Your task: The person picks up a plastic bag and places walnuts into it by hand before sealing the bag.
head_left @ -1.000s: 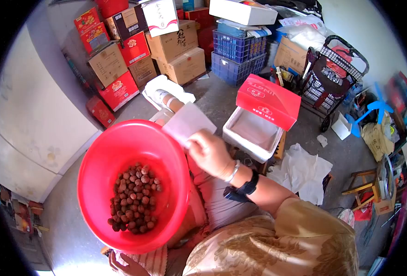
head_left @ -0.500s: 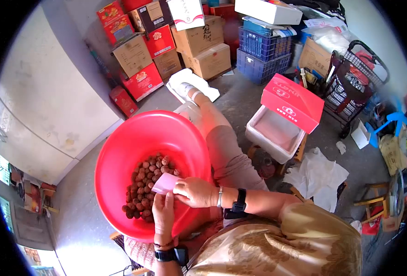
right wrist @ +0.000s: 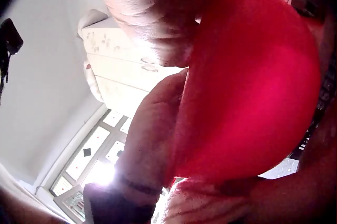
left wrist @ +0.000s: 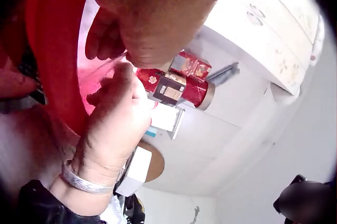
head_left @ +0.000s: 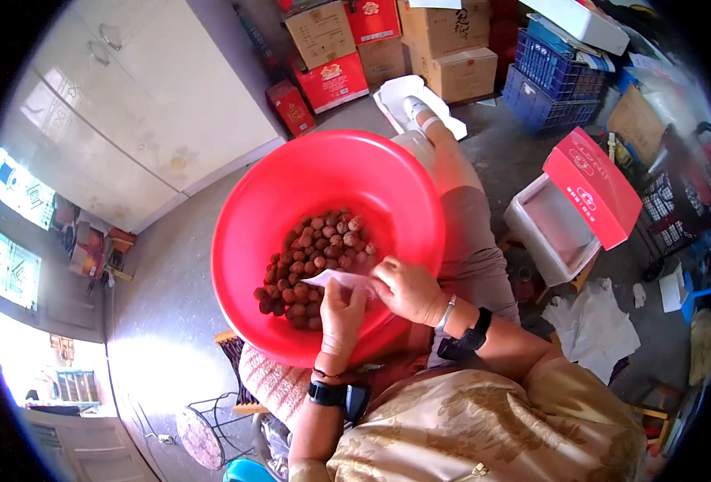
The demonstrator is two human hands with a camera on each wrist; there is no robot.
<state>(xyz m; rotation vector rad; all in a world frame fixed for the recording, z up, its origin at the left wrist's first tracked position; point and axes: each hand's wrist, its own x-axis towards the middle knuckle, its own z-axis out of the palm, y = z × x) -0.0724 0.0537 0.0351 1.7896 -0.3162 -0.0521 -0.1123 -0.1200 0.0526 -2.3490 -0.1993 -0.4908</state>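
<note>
A thin whitish sheet [head_left: 341,278] is pinched between both hands over the near part of a large red basin [head_left: 395,181]. My left hand [head_left: 342,321] grips its near side, thumb on top. On the other side, the fingers of my right hand [head_left: 410,292] pinch its edge. Below and beyond the sheet, a heap of reddish-brown, rough round fruits or nuts [head_left: 323,241] lies in the basin. In the left wrist view, my right hand [left wrist: 116,121] with a silver bracelet is close to my left hand [left wrist: 152,29]. Basin and wrists largely hide the work in the right wrist view.
The basin stands at the person's lap, beside an outstretched leg [head_left: 460,201]. To the right is a white foam box [head_left: 532,225] with a red lid [head_left: 592,185]. Crumpled white sheeting [head_left: 596,325] lies near it. Cartons [head_left: 464,74] and blue crates [head_left: 552,96] are stacked behind.
My left hand has come up from beside the basin to the sheet. My right hand has brought the sheet from beyond the rim to over the heap. The head view has swung left.
</note>
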